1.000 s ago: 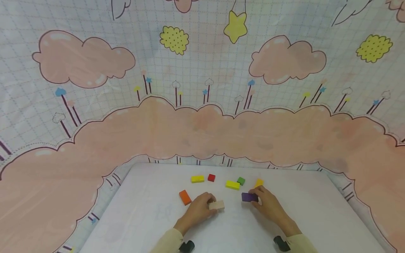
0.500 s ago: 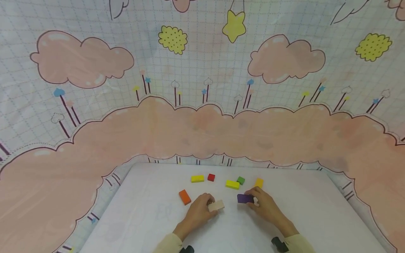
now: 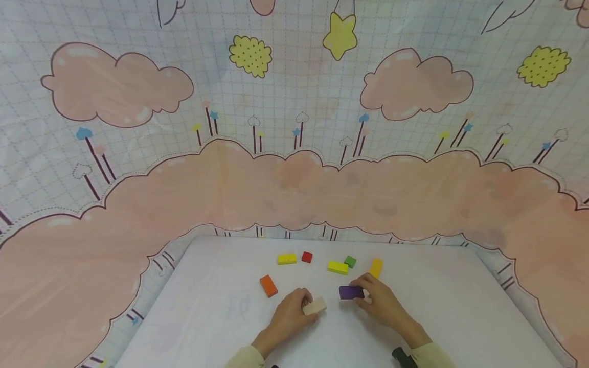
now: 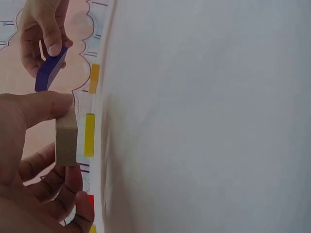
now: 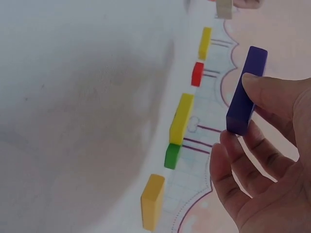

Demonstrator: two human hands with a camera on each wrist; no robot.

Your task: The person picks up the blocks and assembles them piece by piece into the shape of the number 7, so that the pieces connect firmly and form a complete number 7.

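Observation:
My left hand (image 3: 291,313) pinches a plain wooden block (image 3: 315,306) between thumb and fingers, near the middle of the white table. In the left wrist view the wooden block (image 4: 66,138) stays between the thumb above and the fingertips below. A purple block (image 3: 351,293) is pinched by my right hand (image 3: 381,301), a short gap to the right of the wooden one. The right wrist view shows the thumb lying along the purple block (image 5: 247,91), with fingertips at its lower end. The two held blocks are apart.
On the white table (image 3: 193,306) lie an orange block (image 3: 269,286), a yellow block (image 3: 287,259), a red cube (image 3: 307,257), another yellow block (image 3: 338,268) by a green cube (image 3: 350,261), and an orange-yellow block (image 3: 376,267) just beyond the right hand. A cloud-patterned cloth (image 3: 294,194) hangs behind.
My right hand has carried the purple block left and toward me, closer to the wooden block. The left hand has come slightly nearer to me, still holding its block.

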